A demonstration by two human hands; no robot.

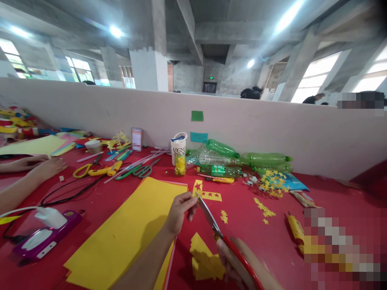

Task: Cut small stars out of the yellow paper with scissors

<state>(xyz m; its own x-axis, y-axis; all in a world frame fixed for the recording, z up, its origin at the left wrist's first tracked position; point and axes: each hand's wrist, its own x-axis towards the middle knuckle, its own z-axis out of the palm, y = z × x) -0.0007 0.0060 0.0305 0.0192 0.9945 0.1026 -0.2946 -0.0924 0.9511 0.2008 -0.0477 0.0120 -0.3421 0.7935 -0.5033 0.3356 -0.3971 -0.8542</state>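
Observation:
My left hand (180, 210) is closed in a pinch at the middle of the table, with a small bit of yellow paper showing at its fingertips; its outline is partly hidden. In my right hand (234, 255) are red-handled scissors (210, 211), their blade tips close to my left fingertips. Just beyond lie yellow paper strips (211, 196) with star-shaped holes. Small yellow paper stars (224, 216) rest to the right of the blades. Yellow paper scraps (205, 257) lie between my forearms, and large yellow sheets (127, 225) spread beneath my left arm.
Green plastic bottles (266, 158) lie along the white partition (163, 117), beside a white cup (178, 149). A purple power strip (50, 235) and another person's hands (48, 167) are at left. A yellow glue gun (105, 169) and more stars (273, 183) also lie on the red table.

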